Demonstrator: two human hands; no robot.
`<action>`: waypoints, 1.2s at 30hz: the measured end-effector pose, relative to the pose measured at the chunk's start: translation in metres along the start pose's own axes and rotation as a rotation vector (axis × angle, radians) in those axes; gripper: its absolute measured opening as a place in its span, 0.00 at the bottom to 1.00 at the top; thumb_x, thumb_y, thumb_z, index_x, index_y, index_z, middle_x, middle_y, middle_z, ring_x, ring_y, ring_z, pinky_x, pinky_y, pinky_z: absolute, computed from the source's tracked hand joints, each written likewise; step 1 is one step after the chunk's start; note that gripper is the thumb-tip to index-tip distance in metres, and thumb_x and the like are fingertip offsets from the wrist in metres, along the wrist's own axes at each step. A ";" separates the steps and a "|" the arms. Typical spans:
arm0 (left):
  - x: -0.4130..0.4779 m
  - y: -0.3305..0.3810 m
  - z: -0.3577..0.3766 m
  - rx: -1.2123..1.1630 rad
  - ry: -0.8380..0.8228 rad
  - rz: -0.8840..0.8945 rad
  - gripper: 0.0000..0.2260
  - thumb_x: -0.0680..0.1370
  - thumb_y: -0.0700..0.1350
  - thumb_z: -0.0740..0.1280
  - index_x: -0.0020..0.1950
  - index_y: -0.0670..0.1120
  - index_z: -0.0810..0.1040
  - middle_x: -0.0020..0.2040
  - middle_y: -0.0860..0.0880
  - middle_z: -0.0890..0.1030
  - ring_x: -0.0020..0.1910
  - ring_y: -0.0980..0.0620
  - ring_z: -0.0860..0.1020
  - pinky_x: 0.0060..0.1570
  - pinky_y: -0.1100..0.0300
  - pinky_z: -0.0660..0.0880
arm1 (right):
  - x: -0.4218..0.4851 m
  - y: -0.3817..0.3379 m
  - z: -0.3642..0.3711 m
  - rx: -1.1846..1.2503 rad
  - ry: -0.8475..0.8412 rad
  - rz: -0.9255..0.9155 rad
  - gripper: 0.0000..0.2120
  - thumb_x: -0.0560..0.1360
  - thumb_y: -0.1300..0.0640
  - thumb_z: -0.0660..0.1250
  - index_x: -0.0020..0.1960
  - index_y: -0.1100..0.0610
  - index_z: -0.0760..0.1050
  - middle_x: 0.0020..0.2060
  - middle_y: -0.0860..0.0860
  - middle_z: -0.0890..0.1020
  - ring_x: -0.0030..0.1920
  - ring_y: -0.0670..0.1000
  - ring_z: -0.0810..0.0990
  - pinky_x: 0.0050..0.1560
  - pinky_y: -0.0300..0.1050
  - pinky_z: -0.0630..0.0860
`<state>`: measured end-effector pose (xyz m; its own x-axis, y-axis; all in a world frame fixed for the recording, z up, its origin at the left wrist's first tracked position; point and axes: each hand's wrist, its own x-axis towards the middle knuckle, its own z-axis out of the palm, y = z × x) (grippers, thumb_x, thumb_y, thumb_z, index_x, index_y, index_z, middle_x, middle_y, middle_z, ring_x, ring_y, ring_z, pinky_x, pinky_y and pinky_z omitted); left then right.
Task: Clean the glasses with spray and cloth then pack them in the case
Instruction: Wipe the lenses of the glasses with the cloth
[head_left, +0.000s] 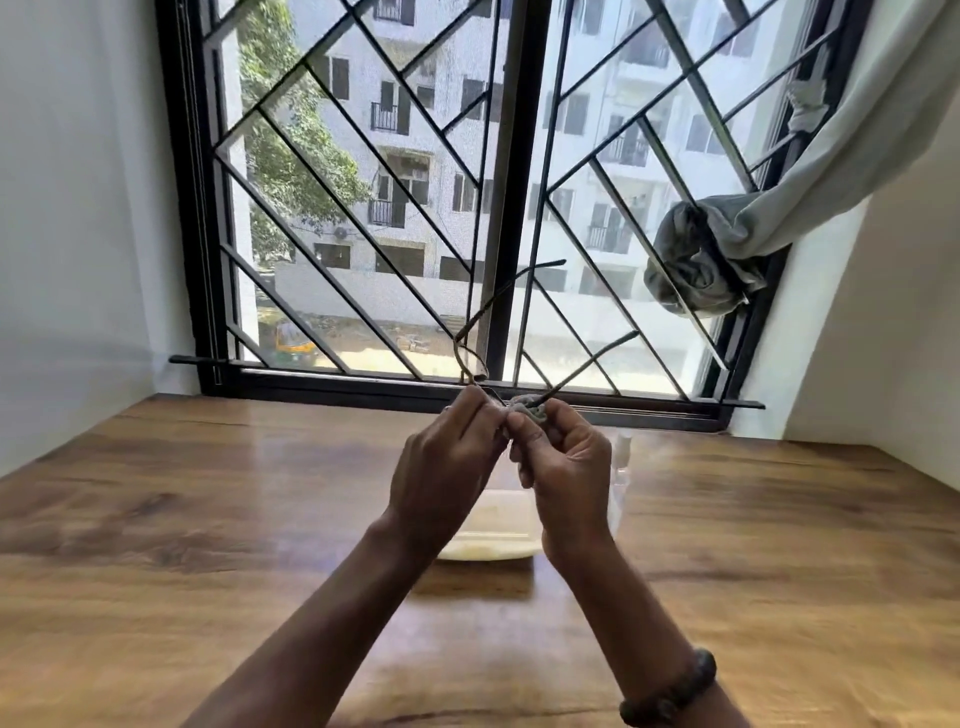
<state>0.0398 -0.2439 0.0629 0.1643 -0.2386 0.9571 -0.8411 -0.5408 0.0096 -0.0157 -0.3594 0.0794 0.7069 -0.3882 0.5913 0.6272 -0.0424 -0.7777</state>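
Both hands are being held up together at the centre of the frame, above the worktop (208, 519) and in front of the window (467, 182). The left hand (441, 467) is gripping the glasses (470, 358) at the frame, its fingers closed around the part nearest the bridge. One lens rim is showing just above that hand, and the two side arms are pointing up and to the right against the window bars. The right hand (566, 467) is pinching a small bunched cloth (527, 408) between thumb and fingers, and the cloth is touching the glasses where the hands meet. Whether the cloth is covering the second lens cannot be determined.

A pale case (488, 540) is lying on the worktop below the hands, largely hidden by both wrists. A clear spray bottle (622, 457) is standing just right of the right hand, blurred. A dark beaded bracelet (670, 691) is sitting on the right wrist at the lower right of the frame.
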 end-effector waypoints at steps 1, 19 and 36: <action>0.000 -0.001 0.000 -0.005 0.003 0.004 0.06 0.84 0.45 0.66 0.50 0.44 0.78 0.46 0.46 0.77 0.38 0.44 0.80 0.29 0.46 0.79 | 0.000 -0.002 -0.001 -0.023 -0.009 -0.021 0.05 0.77 0.67 0.70 0.44 0.60 0.81 0.25 0.50 0.76 0.25 0.47 0.67 0.24 0.39 0.64; 0.011 -0.050 -0.015 -1.074 -0.132 -1.126 0.15 0.76 0.58 0.68 0.51 0.50 0.86 0.53 0.47 0.86 0.57 0.51 0.81 0.46 0.54 0.73 | 0.023 -0.021 -0.050 0.140 -0.460 0.136 0.06 0.72 0.64 0.68 0.48 0.60 0.81 0.31 0.50 0.78 0.26 0.44 0.68 0.23 0.30 0.62; 0.022 -0.057 -0.020 -0.593 0.434 -0.860 0.04 0.76 0.45 0.76 0.47 0.54 0.84 0.41 0.55 0.84 0.39 0.58 0.80 0.44 0.57 0.78 | 0.020 -0.007 -0.030 0.059 -0.128 0.205 0.06 0.76 0.64 0.71 0.52 0.66 0.81 0.36 0.56 0.84 0.29 0.50 0.74 0.30 0.40 0.66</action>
<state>0.0809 -0.2025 0.0891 0.7105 0.3908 0.5852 -0.6662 0.1057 0.7382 -0.0159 -0.3943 0.0897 0.8545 -0.2630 0.4479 0.4820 0.0801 -0.8725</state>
